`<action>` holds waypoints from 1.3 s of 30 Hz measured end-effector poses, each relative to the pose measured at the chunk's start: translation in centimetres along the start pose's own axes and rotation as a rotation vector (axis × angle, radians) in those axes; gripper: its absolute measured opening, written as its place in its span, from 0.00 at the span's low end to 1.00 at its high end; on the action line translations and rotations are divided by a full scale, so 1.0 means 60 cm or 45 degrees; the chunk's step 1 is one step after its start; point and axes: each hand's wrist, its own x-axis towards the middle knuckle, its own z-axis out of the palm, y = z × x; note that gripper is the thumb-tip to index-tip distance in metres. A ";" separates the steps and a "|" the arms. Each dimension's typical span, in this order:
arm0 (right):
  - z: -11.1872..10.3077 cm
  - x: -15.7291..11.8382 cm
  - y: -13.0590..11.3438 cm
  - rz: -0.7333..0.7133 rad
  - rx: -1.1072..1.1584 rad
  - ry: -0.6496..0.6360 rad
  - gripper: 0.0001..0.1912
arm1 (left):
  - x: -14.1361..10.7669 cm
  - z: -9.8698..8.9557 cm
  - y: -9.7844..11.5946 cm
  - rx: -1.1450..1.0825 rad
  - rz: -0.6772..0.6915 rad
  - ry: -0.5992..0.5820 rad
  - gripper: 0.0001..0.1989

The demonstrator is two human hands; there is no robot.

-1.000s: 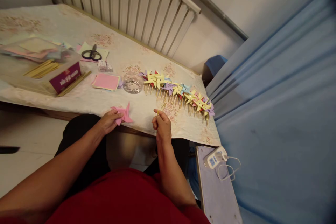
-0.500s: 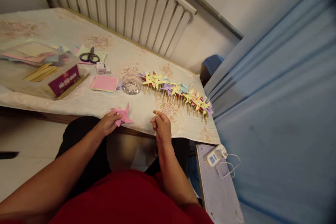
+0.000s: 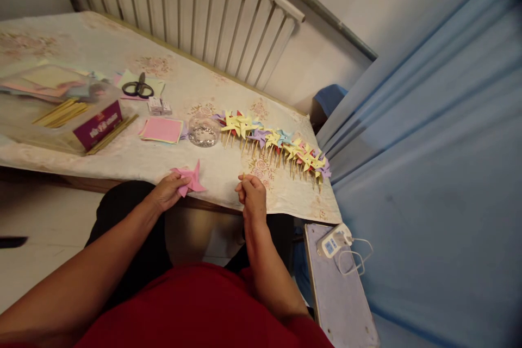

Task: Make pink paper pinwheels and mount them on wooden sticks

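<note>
Pinwheel (image 3: 193,179) of plain pink paper sits at the near edge of the counter (image 3: 218,171), pinched in the left grip (image 3: 168,191). Its pointed blades splay out unevenly: one stands toward the far side, one juts right, one points near, and the left part is partly covered by the thumb. The right grip (image 3: 253,197), to the right and apart from it, is clenched on a stick (image 3: 243,176); only a short yellowish tip shows.

Beyond them stands a clear dish (image 3: 204,132) with small shiny bits. To the right, a row of pinwheels (image 3: 274,139) in yellow, purple, blue, red and pink stretches along the counter, stems toward the near side. Left of the dish lie a paper stack (image 3: 162,129), pink on top, and, farther off, black-handled scissors (image 3: 138,89) on loose sheets.
</note>
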 end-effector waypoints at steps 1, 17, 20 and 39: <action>0.000 0.000 0.000 -0.003 -0.003 0.006 0.09 | 0.001 -0.001 0.000 0.002 -0.003 -0.001 0.11; -0.002 -0.004 0.005 0.021 0.014 -0.049 0.11 | -0.002 0.004 0.001 0.008 -0.009 0.038 0.12; -0.002 -0.004 0.005 0.022 0.007 -0.034 0.09 | -0.001 0.003 0.001 0.002 -0.008 0.050 0.11; -0.005 -0.006 0.008 0.036 0.019 -0.033 0.13 | -0.005 0.008 0.004 0.052 -0.020 0.075 0.09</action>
